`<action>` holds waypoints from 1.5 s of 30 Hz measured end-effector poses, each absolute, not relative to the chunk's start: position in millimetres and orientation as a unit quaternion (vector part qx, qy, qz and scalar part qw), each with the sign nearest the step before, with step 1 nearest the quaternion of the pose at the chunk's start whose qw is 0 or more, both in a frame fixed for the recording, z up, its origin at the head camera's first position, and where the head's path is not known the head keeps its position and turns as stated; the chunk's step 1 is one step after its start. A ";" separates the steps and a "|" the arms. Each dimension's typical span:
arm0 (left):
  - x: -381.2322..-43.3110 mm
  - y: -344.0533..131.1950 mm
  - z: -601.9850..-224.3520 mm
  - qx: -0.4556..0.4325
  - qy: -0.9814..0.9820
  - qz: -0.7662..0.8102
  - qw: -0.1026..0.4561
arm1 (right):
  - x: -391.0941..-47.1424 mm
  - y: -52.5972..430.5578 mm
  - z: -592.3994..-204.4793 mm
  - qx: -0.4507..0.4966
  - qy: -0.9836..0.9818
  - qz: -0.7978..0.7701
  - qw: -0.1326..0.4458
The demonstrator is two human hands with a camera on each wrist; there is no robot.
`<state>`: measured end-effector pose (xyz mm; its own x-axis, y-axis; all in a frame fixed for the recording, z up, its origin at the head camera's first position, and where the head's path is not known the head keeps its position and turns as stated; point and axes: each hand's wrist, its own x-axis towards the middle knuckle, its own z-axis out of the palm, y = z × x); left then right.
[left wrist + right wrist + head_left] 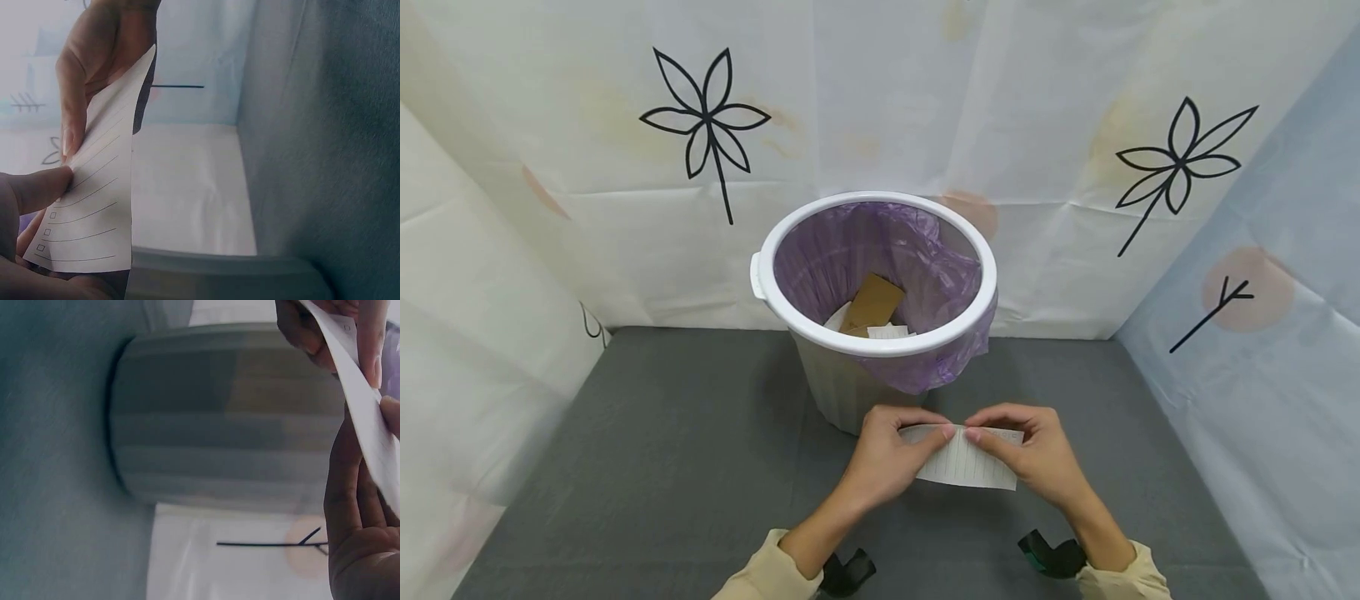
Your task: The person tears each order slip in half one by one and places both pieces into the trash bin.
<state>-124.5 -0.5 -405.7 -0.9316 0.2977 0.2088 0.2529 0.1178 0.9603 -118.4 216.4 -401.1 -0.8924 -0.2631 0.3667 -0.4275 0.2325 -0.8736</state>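
Both hands pinch a lined sheet of paper (966,462) by its upper edge, thumbs close together near the middle. My left hand (891,454) grips it from the left, and my right hand (1033,454) from the right. Ruled lines and small checkbox squares show on the paper (100,206) in the left wrist view. Just beyond the hands stands a white trash bin (842,383) lined with a purple bag (940,250). Inside lie a brown cardboard piece (872,302) and some white paper (887,332). The paper's underside fingers are partly hidden.
The bin stands on a dark grey surface (685,450) near the back. White cloth walls (880,100) with black flower drawings enclose the back and sides. Black straps (847,573) sit at both wrists, by the cream sleeves.
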 end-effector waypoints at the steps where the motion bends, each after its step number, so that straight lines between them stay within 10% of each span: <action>1: -123.3 -3.0 -403.5 0.186 0.747 0.639 0.015 | -117.4 213.6 -399.7 0.224 -0.778 0.583 0.073; 45: -109.8 -74.1 -341.9 0.266 0.731 0.625 -0.063 | -104.7 143.1 -336.9 0.280 -0.741 0.600 0.113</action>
